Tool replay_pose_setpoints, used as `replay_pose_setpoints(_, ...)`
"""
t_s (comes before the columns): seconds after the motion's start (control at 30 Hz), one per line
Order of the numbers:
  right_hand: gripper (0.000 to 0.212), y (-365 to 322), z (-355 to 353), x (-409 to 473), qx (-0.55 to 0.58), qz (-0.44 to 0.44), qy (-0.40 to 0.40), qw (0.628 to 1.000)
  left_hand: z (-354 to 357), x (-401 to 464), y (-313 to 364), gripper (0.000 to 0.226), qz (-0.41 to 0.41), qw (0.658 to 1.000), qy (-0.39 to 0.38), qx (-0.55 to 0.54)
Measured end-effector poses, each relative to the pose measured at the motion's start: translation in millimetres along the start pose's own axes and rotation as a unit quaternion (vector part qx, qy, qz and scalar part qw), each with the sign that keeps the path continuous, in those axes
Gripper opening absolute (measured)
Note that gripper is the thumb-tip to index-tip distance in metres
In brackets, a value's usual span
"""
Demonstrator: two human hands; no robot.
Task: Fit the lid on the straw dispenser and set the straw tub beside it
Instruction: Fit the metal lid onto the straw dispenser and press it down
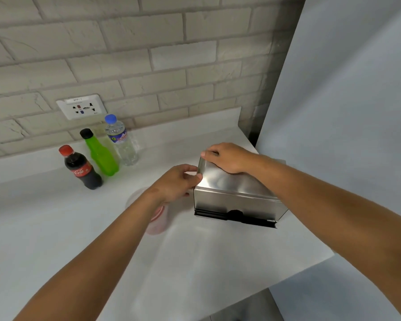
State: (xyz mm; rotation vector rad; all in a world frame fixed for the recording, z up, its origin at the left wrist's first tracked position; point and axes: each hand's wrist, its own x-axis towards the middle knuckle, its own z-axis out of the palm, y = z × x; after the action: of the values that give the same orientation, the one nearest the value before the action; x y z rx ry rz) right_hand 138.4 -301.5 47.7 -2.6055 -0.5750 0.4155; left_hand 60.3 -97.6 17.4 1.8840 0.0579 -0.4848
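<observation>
Forearms enter from 6 o'clock, both bare, over a white counter point(195, 262). Left hand point(175, 181): fingers curled, tips pinching the left edge of the steel lid point(227, 179); thumb lies on the lid's near-left corner. Right hand point(227, 158): palm down on the lid's far part, fingers bent over its back-left edge, pressing rather than closed around it. Lid sits on top of the dispenser point(236, 202), tilted, its far side higher than its near side; whether it is fully seated I cannot tell. Dispenser stands at about 3 o'clock on the counter, near the right edge, black slot along its front base. Tub point(158, 218), clear with something pink inside, lies just left of the dispenser at about 9 o'clock from it, mostly hidden under the left forearm; blurred, contents not readable. Three bottles at 10 o'clock, well apart from the dispenser: cola point(82, 169) nearest, green bottle point(101, 154) behind it, water bottle point(122, 141) furthest right. Wall socket point(81, 108) above them on a brick wall point(148, 42).
</observation>
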Motion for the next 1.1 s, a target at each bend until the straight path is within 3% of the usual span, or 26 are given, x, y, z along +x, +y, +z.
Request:
replay_pose_setpoints(0.1, 0.041, 9.5, 2.2, -33.1, -0.061, 0.005, 0.036, 0.997, -3.8, 1.6, 4.2, 0.059, 0.112, 0.978, 0.015, 0.175)
replay_pose_setpoints(0.23, 0.055, 41.7, -3.6, -78.7, -0.131, 0.029, 0.075, 0.988, 4.6, 7.1, 29.3, 0.054, 0.274, 0.894, 0.017, 0.353)
replay_pose_setpoints(0.37, 0.070, 69.3, 0.7, -115.0, -0.159, 0.067, 0.126, 0.977, 37.6, 16.4, 47.3, 0.073, 0.295, 0.822, 0.015, 0.487)
replay_pose_setpoints(0.5, 0.075, 77.9, 7.5, -125.7, -0.135, 0.056, 0.153, 0.977, 55.6, 26.1, 43.9, 0.078, 0.298, 0.781, 0.030, 0.549)
replay_pose_setpoints(0.83, 0.070, 74.5, 10.5, -123.3, -0.155, 0.045, 0.185, 0.969, 60.1, 38.3, 32.8, 0.071, 0.343, 0.765, 0.068, 0.540)
replay_pose_setpoints(1.03, 0.070, 72.5, 12.3, -126.2, -0.152, 0.050, 0.187, 0.969, 63.9, 33.9, 30.7, 0.073, 0.340, 0.780, 0.094, 0.516)
replay_pose_setpoints(1.1, 0.066, 70.2, 15.2, -129.1, -0.153, 0.058, 0.213, 0.963, 64.2, 30.5, 30.1, 0.076, 0.334, 0.799, 0.107, 0.488)
